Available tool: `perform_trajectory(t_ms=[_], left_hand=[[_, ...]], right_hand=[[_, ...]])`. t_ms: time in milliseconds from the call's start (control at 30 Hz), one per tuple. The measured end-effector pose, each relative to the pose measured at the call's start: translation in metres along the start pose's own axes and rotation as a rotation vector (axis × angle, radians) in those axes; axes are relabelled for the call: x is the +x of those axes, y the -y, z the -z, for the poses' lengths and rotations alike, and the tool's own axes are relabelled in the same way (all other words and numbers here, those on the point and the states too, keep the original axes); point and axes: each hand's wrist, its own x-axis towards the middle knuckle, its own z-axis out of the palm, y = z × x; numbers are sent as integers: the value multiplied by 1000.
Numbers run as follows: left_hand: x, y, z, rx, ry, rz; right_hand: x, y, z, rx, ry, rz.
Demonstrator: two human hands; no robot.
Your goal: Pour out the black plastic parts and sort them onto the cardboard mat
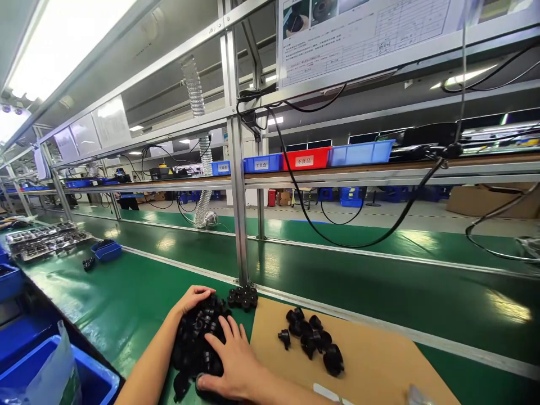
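A heap of small black plastic parts (194, 343) lies on the green bench top. My left hand (192, 298) rests on the heap's far side, fingers curled over the parts. My right hand (232, 360) lies flat on the near side, fingers spread, thumb against a part at the bottom. Both hands cup the heap from opposite sides. A smaller cluster of the same black parts (312, 337) sits on a brown cardboard sheet (379, 371) to the right. Another small cluster (242, 297) lies by the frame post.
A metal frame post (238, 214) rises just behind the heap. Blue bins (50, 371) stand at the near left, a small blue tray (107, 250) and trays of parts (46, 239) farther left. Blue and red bins (306, 159) line the shelf; cables hang above the conveyor.
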Motion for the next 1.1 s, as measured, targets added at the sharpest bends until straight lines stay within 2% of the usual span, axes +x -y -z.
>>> perform_trajectory(t_ms=[133,233,333,400,500,567,667,733,867,1000,1100], left_hand=[[0,3,1,-10,-73,21],[-22,-7,17,11,-156,59],[-77,-25,34,108,-237,92],[-127,-32,31,203,-224,76],[-194,-30,2,513,-114,73],[-218,-22,-26,565,-88,9],[-222,-13,-58,571,-117,-107],[-214,-10,-69,562,-178,-110],[-201,5,-75,534,-282,-153],[-198,23,-83,524,-380,-214],[-199,30,-92,543,-345,-223]], right_hand=[[-7,2,-8,-38,-64,-69],[-13,-6,-18,-50,-111,-47],[-17,-19,-27,-8,-126,-52],[-14,-27,-31,15,-140,-55],[-8,-31,-33,38,-170,-15],[-5,-28,-33,60,-185,20],[-6,-20,-31,64,-204,69],[-8,-16,-28,55,-215,83],[-14,-20,-23,83,-202,96],[-16,-26,-22,82,-172,180],[-17,-25,-24,72,-182,215]])
